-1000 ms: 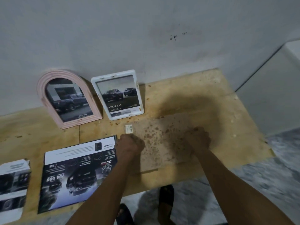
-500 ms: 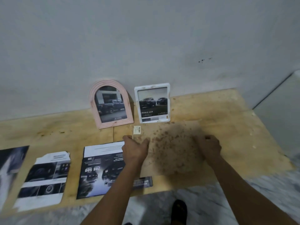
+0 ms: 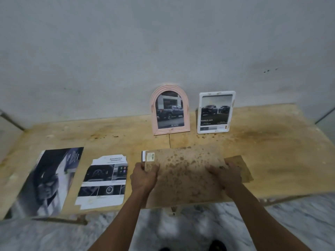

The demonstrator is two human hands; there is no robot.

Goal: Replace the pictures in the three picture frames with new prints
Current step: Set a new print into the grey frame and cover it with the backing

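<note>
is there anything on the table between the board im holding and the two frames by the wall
Nothing visible. The stained board, gripped by the left hand and right hand, faces bare table up to the pink arched frame and white frame. The loose prints lie off to the left.

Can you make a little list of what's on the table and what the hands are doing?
surface: wooden table
against wall: pink arched frame, white rectangular frame, both holding truck pictures
lying flat: dark print, cut-out dashboard print
left hand: grips the stained brown backing board at its left edge
right hand: grips its right edge
</note>
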